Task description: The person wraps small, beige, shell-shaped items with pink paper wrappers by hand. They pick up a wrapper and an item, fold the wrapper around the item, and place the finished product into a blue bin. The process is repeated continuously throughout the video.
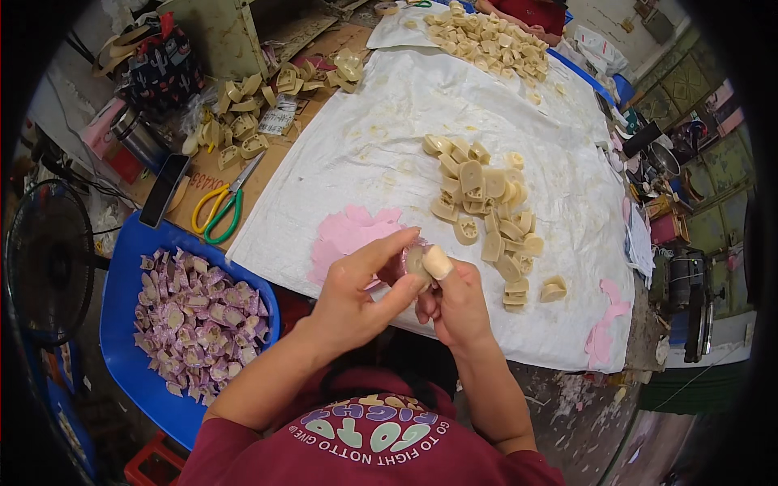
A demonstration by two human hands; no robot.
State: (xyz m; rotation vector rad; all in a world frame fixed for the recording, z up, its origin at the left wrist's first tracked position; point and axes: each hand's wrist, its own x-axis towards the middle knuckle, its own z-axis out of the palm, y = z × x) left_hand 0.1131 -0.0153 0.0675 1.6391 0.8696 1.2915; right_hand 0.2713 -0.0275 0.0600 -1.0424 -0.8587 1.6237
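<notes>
Between my two hands, over the near edge of the white cloth, is a small beige heel-shaped block with glittery pink-purple wrap around its side. My left hand grips it from the left with thumb and fingers. My right hand pinches it from the other side, its thumb capped with a pale cover; the curled fingers are partly hidden. Pink sheets lie just beyond my left hand. A loose pile of bare beige blocks is spread beyond and to the right of my right hand.
A blue tub at the left holds many wrapped glittery blocks. Scissors, a phone and a flask rest on cardboard at the left. More beige blocks are heaped at the far end, near another person.
</notes>
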